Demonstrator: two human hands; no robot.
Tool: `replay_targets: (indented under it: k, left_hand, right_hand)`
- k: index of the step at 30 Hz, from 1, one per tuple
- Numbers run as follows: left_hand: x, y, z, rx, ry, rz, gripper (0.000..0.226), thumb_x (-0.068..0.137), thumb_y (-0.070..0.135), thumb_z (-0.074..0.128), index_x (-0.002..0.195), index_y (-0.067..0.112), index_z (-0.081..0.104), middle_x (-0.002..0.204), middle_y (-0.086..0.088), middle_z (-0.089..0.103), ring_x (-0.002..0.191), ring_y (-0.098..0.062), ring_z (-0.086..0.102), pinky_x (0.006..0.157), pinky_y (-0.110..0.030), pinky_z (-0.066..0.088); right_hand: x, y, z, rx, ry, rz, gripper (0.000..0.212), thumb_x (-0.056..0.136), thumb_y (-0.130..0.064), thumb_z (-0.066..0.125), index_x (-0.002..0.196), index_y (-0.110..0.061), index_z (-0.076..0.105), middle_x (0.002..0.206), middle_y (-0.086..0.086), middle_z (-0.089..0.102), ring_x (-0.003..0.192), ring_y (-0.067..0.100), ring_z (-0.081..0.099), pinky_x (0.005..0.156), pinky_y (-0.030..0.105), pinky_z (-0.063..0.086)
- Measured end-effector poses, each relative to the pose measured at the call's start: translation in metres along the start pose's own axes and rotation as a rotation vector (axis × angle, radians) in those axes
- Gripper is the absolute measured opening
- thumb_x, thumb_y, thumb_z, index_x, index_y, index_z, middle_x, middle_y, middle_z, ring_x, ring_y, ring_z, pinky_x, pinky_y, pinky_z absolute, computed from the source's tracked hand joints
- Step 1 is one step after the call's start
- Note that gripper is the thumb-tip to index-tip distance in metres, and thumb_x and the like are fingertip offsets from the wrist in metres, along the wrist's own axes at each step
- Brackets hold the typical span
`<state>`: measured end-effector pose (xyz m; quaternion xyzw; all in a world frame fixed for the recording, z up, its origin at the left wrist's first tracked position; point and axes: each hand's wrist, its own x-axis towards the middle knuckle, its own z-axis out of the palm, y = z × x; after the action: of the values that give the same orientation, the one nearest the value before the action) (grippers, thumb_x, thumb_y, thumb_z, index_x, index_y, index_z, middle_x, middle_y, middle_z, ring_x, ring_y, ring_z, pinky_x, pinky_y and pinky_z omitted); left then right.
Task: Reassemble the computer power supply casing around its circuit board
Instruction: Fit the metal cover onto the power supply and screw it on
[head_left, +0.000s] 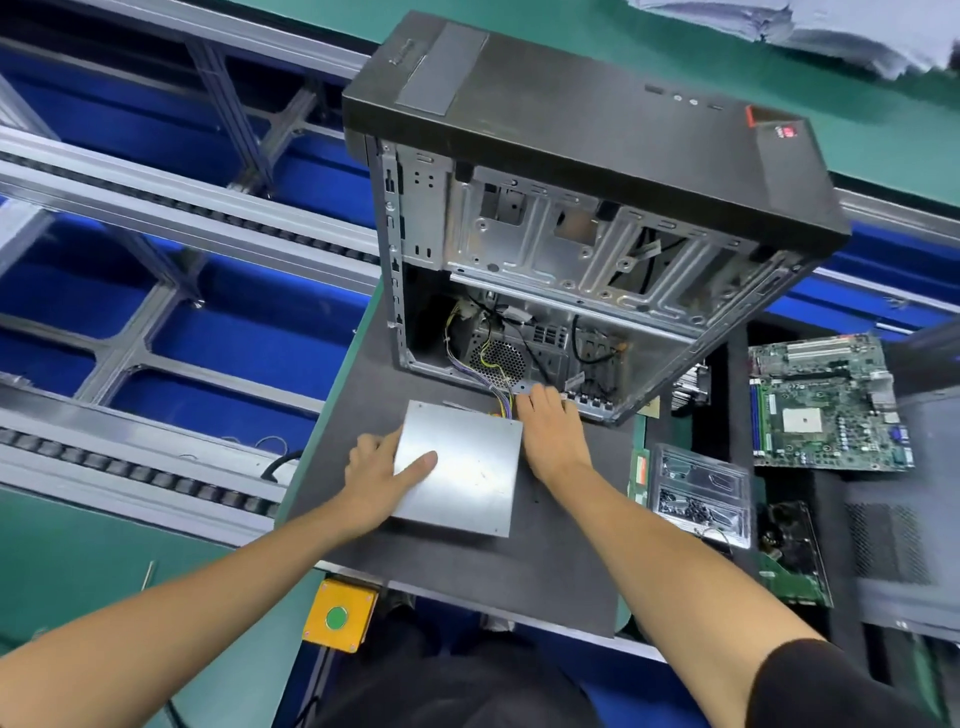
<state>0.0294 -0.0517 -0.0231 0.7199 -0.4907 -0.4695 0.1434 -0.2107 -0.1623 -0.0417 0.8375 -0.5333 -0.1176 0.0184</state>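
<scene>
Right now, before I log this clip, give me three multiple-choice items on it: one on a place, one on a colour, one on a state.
1. Where does the motherboard lie?
A. right of the computer tower
B. inside the tower
C. on the conveyor rollers

2. What colour is the button on the yellow box?
A. red
B. green
C. blue

3. How is the left hand on the power supply casing?
A. clear of it
B. lifting it off the mat
C. on its left edge, thumb on top

Answers: 1 A, it rests beside the computer tower. 2 B, the round cap is green. 3 C, the thumb lies flat on the lid.
</scene>
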Motion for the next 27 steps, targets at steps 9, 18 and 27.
replay_targets:
  k: [9, 18, 27]
  left_hand:
    - [0.003, 0.031, 0.028, 0.432, 0.536, 0.750, 0.047, 0.088, 0.055, 0.059, 0.120, 0.022, 0.056, 0.122, -0.003, 0.047, 0.115, -0.026, 0.047, 0.098, -0.038, 0.028]
    - [0.028, 0.151, 0.086, 1.279, -0.119, 0.665, 0.037, 0.083, 0.052, 0.074, 0.110, 0.027, 0.070, 0.116, 0.000, 0.066, 0.119, -0.026, 0.047, 0.101, -0.039, 0.030]
    - [0.035, 0.163, 0.128, 1.418, -0.346, 0.531, 0.032, 0.083, 0.023, 0.081, 0.112, 0.021, 0.070, 0.120, -0.002, 0.071, 0.116, -0.023, 0.064, 0.103, -0.031, 0.036]
  right_hand:
    - [-0.022, 0.048, -0.019, 0.519, 0.099, 0.021, 0.016, 0.093, -0.019, 0.054, 0.107, -0.018, 0.046, 0.105, 0.000, 0.035, 0.075, 0.028, 0.049, 0.060, 0.037, 0.039]
    - [-0.060, 0.097, -0.040, 0.938, 0.377, 0.090, 0.007, 0.083, -0.014, 0.047, 0.088, -0.012, 0.052, 0.093, -0.006, 0.036, 0.086, 0.000, 0.043, 0.076, 0.009, 0.032]
    - [-0.078, 0.112, -0.033, 0.989, 0.346, 0.100, 0.015, 0.083, -0.021, 0.038, 0.088, -0.014, 0.050, 0.094, -0.006, 0.037, 0.086, 0.005, 0.045, 0.073, 0.018, 0.035]
